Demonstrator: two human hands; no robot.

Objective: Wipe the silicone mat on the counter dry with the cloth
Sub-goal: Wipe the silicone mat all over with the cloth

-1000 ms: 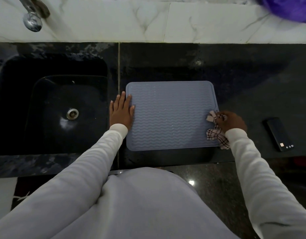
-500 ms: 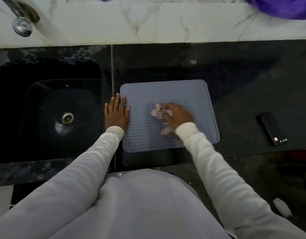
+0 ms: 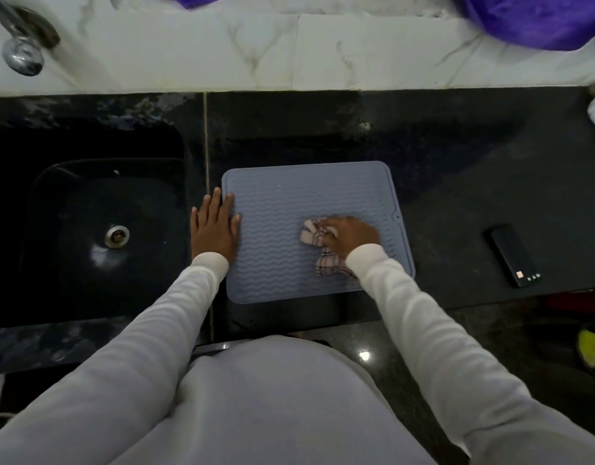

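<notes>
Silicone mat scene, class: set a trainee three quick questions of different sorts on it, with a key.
1. True or false: the left hand holds the cloth.
2. Which thing lies right of the silicone mat on the counter? A) phone B) plate C) cup
3. Fill in: left of the mat lies the black ____.

Key:
1. False; the right hand has the cloth in its grip, the left lies flat on the mat's edge.
2. A, the phone.
3. sink.

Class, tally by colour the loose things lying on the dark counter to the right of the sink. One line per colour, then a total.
Grey-blue: 1, the mat
Checked pink and white: 1, the cloth
Black: 1, the phone
Total: 3
</notes>
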